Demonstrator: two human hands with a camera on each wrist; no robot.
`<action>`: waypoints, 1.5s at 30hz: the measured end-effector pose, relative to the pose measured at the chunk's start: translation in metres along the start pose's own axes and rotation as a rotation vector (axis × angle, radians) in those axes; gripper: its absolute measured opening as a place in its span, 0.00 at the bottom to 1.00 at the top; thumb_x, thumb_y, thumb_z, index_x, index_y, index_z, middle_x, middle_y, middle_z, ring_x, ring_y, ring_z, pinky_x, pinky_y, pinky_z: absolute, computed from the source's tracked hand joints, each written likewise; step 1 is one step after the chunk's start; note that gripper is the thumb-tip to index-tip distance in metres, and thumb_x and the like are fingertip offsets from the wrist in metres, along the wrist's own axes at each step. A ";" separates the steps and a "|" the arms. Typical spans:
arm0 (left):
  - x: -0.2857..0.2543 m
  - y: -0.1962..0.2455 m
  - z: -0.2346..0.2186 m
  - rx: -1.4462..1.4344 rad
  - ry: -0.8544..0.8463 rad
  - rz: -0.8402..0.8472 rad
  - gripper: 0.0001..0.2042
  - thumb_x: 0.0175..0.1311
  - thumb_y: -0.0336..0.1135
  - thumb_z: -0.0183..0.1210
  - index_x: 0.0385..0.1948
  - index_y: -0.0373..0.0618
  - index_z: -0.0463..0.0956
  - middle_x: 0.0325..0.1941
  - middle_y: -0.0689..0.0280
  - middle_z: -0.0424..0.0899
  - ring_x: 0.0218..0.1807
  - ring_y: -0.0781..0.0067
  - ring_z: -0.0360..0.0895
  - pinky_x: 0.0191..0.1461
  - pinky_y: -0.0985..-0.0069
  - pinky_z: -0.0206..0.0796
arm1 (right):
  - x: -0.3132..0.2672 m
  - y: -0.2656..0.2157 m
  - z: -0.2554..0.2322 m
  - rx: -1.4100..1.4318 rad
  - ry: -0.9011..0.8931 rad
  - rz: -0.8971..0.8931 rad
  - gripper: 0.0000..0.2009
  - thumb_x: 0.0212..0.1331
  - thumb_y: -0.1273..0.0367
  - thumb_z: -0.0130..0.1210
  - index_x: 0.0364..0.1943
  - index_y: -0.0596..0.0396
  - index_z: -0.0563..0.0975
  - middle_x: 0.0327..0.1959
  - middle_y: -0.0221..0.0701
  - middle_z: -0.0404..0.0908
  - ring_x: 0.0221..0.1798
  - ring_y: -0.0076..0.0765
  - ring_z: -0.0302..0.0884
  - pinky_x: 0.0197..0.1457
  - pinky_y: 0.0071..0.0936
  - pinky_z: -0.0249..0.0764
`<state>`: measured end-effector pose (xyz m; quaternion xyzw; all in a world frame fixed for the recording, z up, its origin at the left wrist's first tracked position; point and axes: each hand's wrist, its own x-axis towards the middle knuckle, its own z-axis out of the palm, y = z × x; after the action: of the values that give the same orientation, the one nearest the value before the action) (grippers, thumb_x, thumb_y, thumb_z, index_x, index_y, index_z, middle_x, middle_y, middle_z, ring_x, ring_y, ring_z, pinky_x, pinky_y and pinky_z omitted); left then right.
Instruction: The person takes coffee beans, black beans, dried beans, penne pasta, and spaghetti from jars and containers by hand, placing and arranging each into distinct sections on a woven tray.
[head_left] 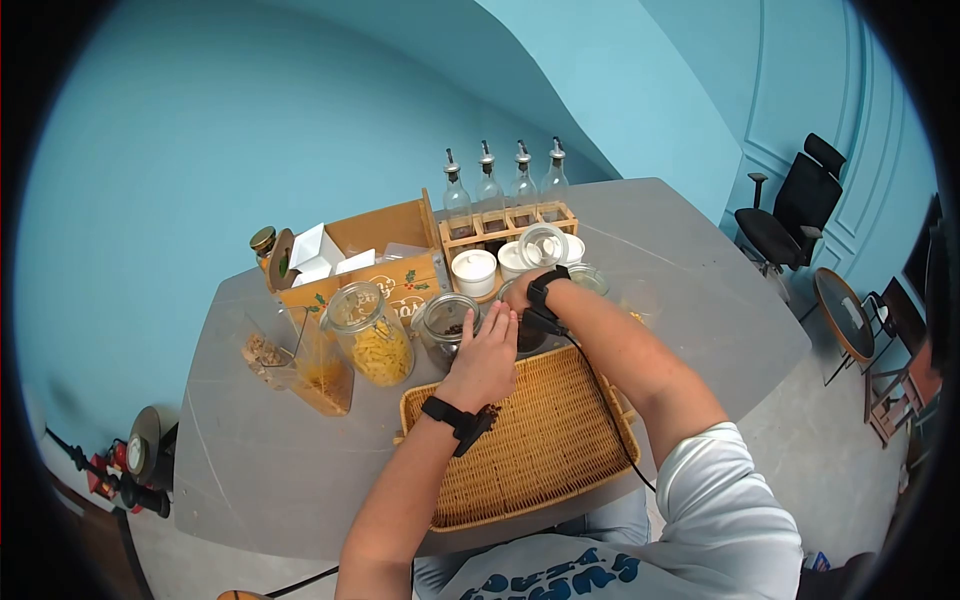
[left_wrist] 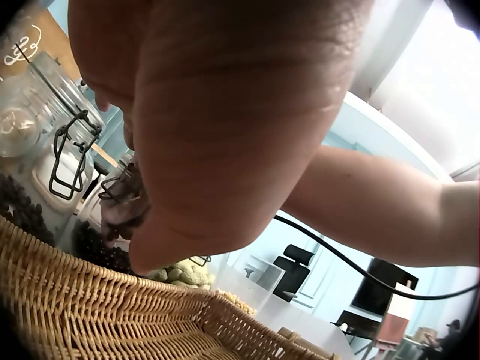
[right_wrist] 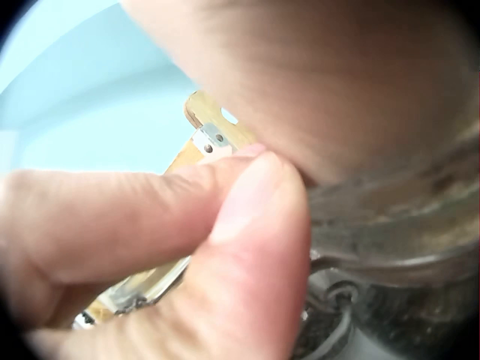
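Observation:
My left hand point(head_left: 485, 360) lies by two clip-top glass jars, with visible fingers extended towards the right hand. The nearer-left jar point(head_left: 440, 355) holds dark bean-like contents. Just right of it, my right hand point(head_left: 520, 292) is at the mouth of a second jar point(head_left: 531, 338), also with dark contents. Past the left palm, the left wrist view shows right-hand fingers point(left_wrist: 124, 214) bent close over the dark beans point(left_wrist: 97, 249). In the right wrist view a thumb point(right_wrist: 255, 247) and a finger meet beside a wire clasp point(right_wrist: 341, 296). I cannot tell what the right fingertips hold.
A wicker basket point(head_left: 525, 440) stands in front of the jars. Leftward are a pasta jar point(head_left: 380, 350), clear containers point(head_left: 325, 385) and a box point(head_left: 360, 240). Behind are white lidded pots point(head_left: 474, 270) and a bottle rack point(head_left: 510, 225). A cable point(head_left: 605, 395) crosses the basket.

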<state>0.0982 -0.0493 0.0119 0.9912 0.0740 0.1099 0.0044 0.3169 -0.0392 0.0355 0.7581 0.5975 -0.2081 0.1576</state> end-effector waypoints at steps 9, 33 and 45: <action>0.000 0.002 0.000 -0.002 -0.034 -0.034 0.47 0.56 0.42 0.70 0.74 0.28 0.53 0.80 0.44 0.54 0.84 0.51 0.46 0.83 0.46 0.37 | -0.007 -0.002 0.013 -0.008 0.303 -0.122 0.15 0.61 0.64 0.55 0.43 0.59 0.86 0.46 0.49 0.87 0.49 0.54 0.85 0.53 0.45 0.79; -0.097 0.057 0.015 -0.219 -0.324 0.014 0.30 0.64 0.39 0.63 0.60 0.22 0.69 0.72 0.36 0.65 0.75 0.40 0.63 0.76 0.58 0.58 | -0.092 -0.067 0.131 0.380 0.609 -0.335 0.19 0.71 0.63 0.53 0.28 0.66 0.82 0.27 0.56 0.80 0.34 0.64 0.81 0.40 0.49 0.79; -0.098 0.071 0.033 -0.186 -0.335 -0.028 0.40 0.66 0.46 0.63 0.67 0.17 0.59 0.76 0.32 0.57 0.80 0.41 0.53 0.83 0.59 0.46 | -0.094 -0.064 0.166 0.415 0.678 -0.318 0.08 0.67 0.71 0.56 0.39 0.64 0.77 0.42 0.50 0.80 0.45 0.57 0.80 0.47 0.45 0.78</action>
<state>0.0216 -0.1342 -0.0398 0.9898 0.0755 -0.0504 0.1097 0.2144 -0.1842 -0.0594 0.6976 0.6705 -0.0849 -0.2378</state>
